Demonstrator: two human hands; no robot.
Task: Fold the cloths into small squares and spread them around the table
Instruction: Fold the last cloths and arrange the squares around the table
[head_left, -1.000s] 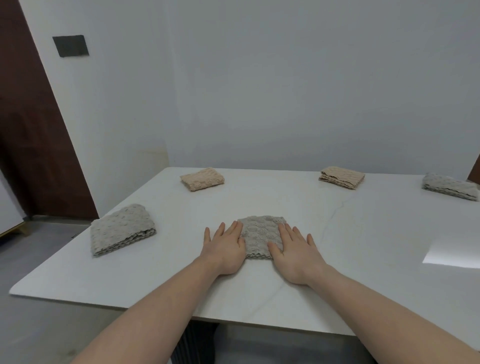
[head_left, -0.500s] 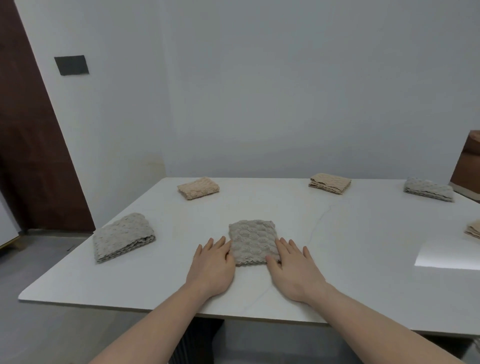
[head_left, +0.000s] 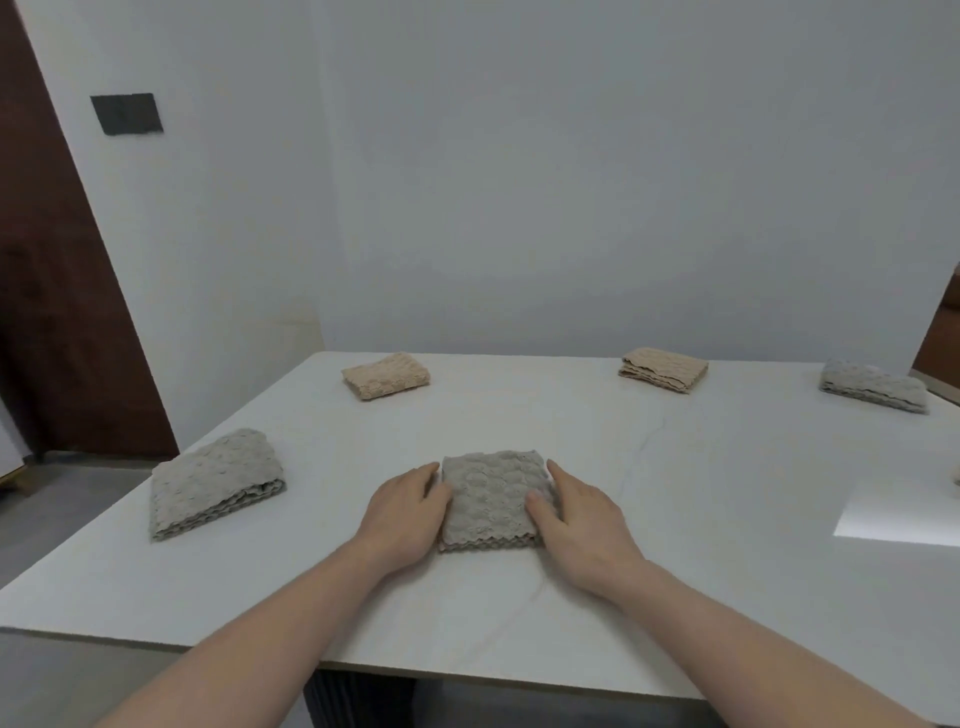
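Note:
A grey folded cloth (head_left: 491, 496) lies as a small square on the white table (head_left: 701, 483), near the front edge. My left hand (head_left: 405, 512) rests against its left side, fingertips touching the edge. On the other side, my right hand (head_left: 579, 514) lies along the right edge with the thumb on top of the cloth. Four more folded cloths are spread around: a grey cloth (head_left: 215, 480) at the left, a beige cloth (head_left: 385, 375) at the back left, another beige cloth (head_left: 664, 369) at the back, and a grey cloth (head_left: 875, 385) at the back right.
A sliver of another cloth (head_left: 956, 475) shows at the right frame edge. A bright patch of light (head_left: 901, 512) falls on the right of the table. White walls stand behind, and a dark wooden door (head_left: 57, 312) is at the left.
Both hands moved from lying flat on the table in front of the grey cloth to its left and right sides. The cloth now sits closer to the front edge.

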